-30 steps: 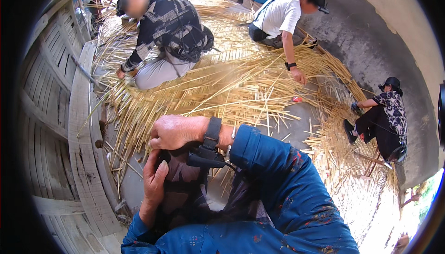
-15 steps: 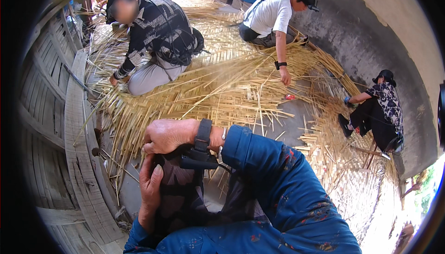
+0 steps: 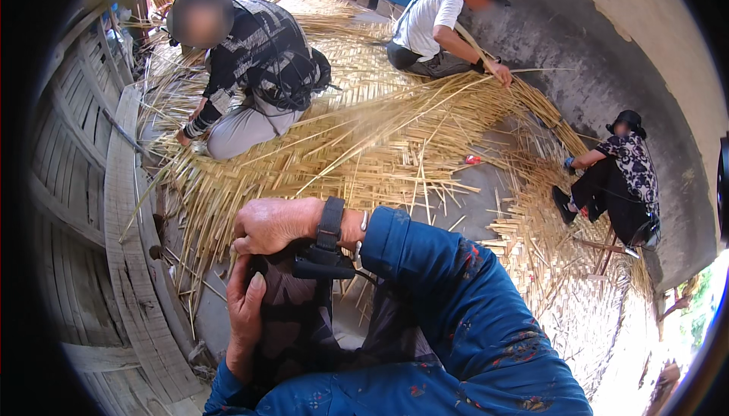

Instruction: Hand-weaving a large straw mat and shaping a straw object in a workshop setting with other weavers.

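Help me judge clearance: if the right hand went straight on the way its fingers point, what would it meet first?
Probably the pale straw strips lying left of the right hand, then the wooden plank; depth is unclear.

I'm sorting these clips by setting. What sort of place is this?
Probably an outdoor weaving yard: split bamboo strips spread across the ground, a woven mat taking shape, and three seated workers by a plastered wall. The wearer's hands rest on dark cloth.
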The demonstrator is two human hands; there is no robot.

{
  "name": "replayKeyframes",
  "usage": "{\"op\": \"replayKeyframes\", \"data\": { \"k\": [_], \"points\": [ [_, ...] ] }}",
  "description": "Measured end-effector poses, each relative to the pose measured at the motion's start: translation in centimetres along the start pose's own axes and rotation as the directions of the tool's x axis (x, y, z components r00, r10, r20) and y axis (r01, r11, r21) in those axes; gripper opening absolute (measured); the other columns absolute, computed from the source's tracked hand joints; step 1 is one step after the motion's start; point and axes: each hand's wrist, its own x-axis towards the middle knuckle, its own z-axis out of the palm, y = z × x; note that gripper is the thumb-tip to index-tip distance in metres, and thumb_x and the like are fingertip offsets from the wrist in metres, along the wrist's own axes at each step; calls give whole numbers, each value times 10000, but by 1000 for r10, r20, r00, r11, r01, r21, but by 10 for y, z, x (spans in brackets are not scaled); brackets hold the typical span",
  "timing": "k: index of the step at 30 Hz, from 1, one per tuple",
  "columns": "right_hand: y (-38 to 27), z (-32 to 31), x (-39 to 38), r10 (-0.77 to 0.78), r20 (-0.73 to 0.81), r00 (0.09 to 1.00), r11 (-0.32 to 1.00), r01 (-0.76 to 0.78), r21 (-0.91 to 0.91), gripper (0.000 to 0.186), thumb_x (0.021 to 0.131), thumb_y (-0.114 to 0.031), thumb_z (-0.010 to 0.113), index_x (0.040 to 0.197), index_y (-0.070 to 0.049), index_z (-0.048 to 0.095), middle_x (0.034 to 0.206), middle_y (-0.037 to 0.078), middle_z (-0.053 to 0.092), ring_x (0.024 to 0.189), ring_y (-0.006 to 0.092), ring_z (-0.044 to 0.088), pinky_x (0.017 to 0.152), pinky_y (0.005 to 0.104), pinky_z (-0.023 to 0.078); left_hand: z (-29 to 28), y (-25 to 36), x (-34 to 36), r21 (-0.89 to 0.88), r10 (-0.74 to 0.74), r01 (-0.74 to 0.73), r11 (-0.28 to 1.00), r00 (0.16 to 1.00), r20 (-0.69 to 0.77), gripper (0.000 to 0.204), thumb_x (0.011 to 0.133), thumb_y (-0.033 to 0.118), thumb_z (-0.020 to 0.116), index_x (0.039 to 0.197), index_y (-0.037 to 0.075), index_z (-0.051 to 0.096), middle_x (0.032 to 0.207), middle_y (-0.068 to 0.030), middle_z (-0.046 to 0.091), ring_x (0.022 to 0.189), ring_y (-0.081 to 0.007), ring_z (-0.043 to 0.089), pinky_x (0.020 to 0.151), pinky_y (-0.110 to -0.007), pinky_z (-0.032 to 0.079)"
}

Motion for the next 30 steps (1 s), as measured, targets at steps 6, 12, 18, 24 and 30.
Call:
{"op": "replayKeyframes", "data": {
  "k": [6,12,18,24,30],
  "points": [
    [4,2,1,-9,-15,1000,1000,9,-4,348,888,-325,607,945,-7,737,907,237,707,901,411,678,811,476,529,3,3,1,-30,-7,7,1000,1000,0,608,997,237,556,1482,-83,377,1489,-164,456,1392,-239,406,1166,-351,276],
    [4,3,3,-34,-17,999,999,34,-32,345,884,-325,611,935,-9,738,896,233,708,892,409,681,800,475,533,1,2,1,5,11,-11,1000,1000,-3,599,999,232,549,1481,-81,380,1484,-163,462,1388,-240,410,1164,-350,279],
    [4,3,3,-2,-2,1000,1000,2,-13,352,896,-331,600,951,-12,739,913,233,711,912,405,681,821,476,528,0,2,0,33,7,-7,999,1000,7,564,1014,216,517,1481,-72,389,1500,-167,455,1408,-244,395,1174,-355,262],
    [3,2,3,14,11,1000,1000,-14,-19,359,902,-333,592,967,-12,739,923,235,712,919,402,683,830,471,526,0,0,1,15,14,-14,1000,1000,5,577,1011,217,530,1481,-80,380,1486,-161,462,1392,-238,406,1164,-350,278],
    [2,1,2,24,19,1000,999,-24,-26,370,902,-338,587,960,-5,737,920,238,711,911,406,682,826,475,524,1,2,0,-11,-6,6,1000,1000,7,584,1011,218,531,1489,-77,369,1493,-160,454,1393,-235,406,1163,-350,281]
  ]
}}
